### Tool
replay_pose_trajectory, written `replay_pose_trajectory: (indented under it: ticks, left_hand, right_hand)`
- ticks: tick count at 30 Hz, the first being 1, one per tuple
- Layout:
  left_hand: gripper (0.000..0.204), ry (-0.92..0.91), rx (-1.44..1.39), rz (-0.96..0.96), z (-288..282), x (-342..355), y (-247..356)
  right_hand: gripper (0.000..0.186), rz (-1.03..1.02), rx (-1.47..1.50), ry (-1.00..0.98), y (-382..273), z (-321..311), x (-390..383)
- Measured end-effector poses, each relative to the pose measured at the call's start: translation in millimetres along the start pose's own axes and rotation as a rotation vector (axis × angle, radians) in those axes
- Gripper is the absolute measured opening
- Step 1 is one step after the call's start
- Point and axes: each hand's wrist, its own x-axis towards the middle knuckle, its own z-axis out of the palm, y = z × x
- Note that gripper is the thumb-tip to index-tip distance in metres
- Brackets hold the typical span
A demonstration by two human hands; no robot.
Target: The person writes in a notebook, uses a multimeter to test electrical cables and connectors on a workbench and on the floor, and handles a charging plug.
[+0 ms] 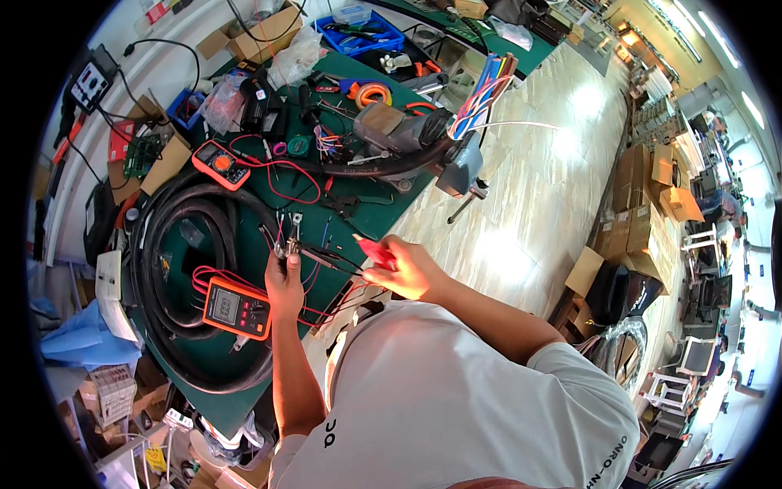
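My left hand [283, 287] is closed around the end of a thick black cable [265, 213], where several metal terminals and thin wires stick up past my thumb. Beside those terminals runs a slim dark probe or clip [316, 256], with a black lead trailing toward my other hand. My right hand [411, 270] grips a red clip-like piece [375, 251] with a pale tip, apart from the cable end; its exact kind is unclear. An orange multimeter [236, 308] with a lit display lies left of my left wrist, and red leads run from it.
A second orange meter [220, 165] lies farther back on the green table [366, 213]. The black cable's coil [145, 269] covers the table's left part. Near the right edge stands a grey bench vise [391, 130], beside a bundle of coloured wires [487, 96]. Cardboard boxes [635, 232] line the floor.
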Motion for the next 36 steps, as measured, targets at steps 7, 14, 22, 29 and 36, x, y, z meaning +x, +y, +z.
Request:
replay_pose_trajectory:
  ticks: [7, 14, 22, 29, 36]
  left_hand:
    - [0.034, 0.044, -0.053, -0.144, -2, 9, 0]
    - [0.029, 0.161, -0.089, -0.167, -15, 13, -16]
    - [0.03, 0.162, -0.257, -0.24, -7, 15, -7]
    - [0.043, 0.114, -0.119, -0.103, -13, 19, -30]
    - [0.039, 0.18, -0.066, -0.194, -11, 10, -14]
  right_hand:
    - [0.035, 0.177, 0.51, 0.479, 21, -107, -29]
    - [0.05, -0.026, 0.888, 1.155, -12, -217, -54]
    - [0.01, -0.399, 1.052, 1.26, -4, -299, -103]
    - [0.056, -0.063, 0.373, 0.939, -49, -243, -67]
    - [0.035, -0.221, 0.665, 0.789, -4, -267, -54]
